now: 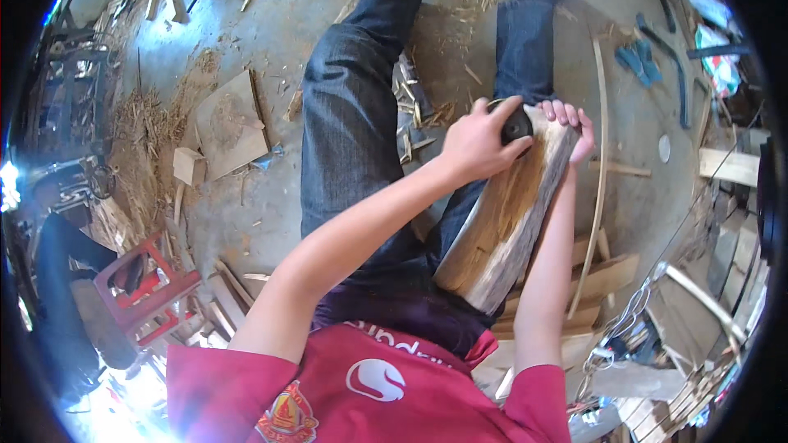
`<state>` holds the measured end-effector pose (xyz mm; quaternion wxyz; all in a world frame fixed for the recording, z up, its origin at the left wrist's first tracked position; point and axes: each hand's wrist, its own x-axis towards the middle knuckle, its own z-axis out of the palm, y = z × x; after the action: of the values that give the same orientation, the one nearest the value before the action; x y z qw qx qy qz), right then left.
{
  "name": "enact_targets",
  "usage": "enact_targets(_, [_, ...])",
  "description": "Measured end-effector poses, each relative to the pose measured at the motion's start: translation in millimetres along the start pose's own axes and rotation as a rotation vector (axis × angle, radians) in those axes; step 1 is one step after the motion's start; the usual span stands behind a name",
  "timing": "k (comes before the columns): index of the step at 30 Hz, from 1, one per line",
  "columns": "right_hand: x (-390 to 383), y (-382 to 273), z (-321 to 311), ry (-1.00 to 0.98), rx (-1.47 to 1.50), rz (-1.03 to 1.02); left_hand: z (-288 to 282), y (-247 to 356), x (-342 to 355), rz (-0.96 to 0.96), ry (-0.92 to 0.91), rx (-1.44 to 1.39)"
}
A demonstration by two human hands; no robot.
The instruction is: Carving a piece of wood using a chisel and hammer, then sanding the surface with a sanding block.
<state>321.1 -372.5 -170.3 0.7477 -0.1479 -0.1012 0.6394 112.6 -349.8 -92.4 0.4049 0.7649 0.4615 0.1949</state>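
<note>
A thick wooden slab (515, 205) with a rough, bark-like edge slants from my lap up between my legs. My left hand (480, 141) is closed around a round black disc-shaped tool (517, 127) near the slab's far end. Whether the disc touches the wood cannot be made out, and its exact kind is unclear. Curled over that far end, the fingers of my right hand (570, 125) grip the slab from its right side. My right forearm runs along the bark edge.
Wood shavings (152, 127) and a square board (230, 127) with a small wood block (189, 166) lie on the floor to the left. A red plastic stool (148, 287) stands lower left, beside another person's leg (66, 279). Stacked planks (607, 279) and a tangled cord (628, 316) are at right.
</note>
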Motion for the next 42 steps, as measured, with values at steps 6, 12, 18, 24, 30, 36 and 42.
enact_targets(6, [41, -80, 137, 0.44, -0.978, -0.104, -72, -48, -58, -0.313, 0.166, -0.653])
enact_targets(12, [92, -61, 82, 0.576, -2.105, 0.13, -63, -58, -66, -0.233, 0.118, -0.598])
enact_targets(18, [52, -55, 48, 0.53, -1.525, 0.037, -68, -60, -75, -0.121, 0.096, -0.511])
enact_targets(24, [-29, -264, 112, 0.196, -1.252, -0.355, -66, -42, -83, -0.585, -0.202, -1.046])
enact_targets(30, [-151, -131, 227, -0.073, -1.251, -1.16, -55, -19, -53, -0.825, -0.268, -1.805])
enact_targets(36, [-246, -58, 222, -0.161, -0.991, -0.971, -29, -89, 16, -0.219, -0.44, -2.368])
enact_targets(42, [-258, -24, 85, 0.569, -1.185, 0.095, -17, -101, 25, -0.312, -0.028, -1.641])
